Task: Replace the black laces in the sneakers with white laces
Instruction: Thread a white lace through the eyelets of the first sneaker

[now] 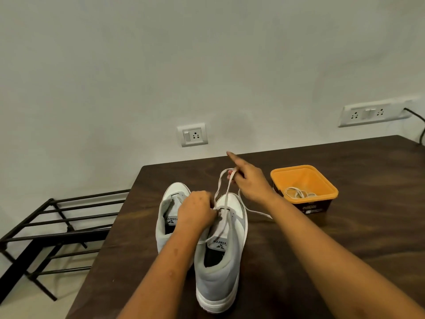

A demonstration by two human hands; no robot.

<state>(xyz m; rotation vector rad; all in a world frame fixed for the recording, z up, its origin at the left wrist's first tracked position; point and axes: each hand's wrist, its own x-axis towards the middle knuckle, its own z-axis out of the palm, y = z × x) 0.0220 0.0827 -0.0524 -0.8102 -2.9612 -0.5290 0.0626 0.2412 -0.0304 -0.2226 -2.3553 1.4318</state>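
Head view, dark table (pixel 345 238), white wall (pixel 207 65), left hand (pixel 195 210) and right hand (pixel 250 184) pinch lace (pixel 220 180)

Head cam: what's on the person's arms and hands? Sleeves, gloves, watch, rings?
The left forearm and right forearm are bare to the frame edge, with no sleeves in view. The left hand and right hand wear no gloves, and no watch, bracelet or ring shows. A nail on the right hand's fingers looks reddish, possibly polish, but it is too small to be sure.
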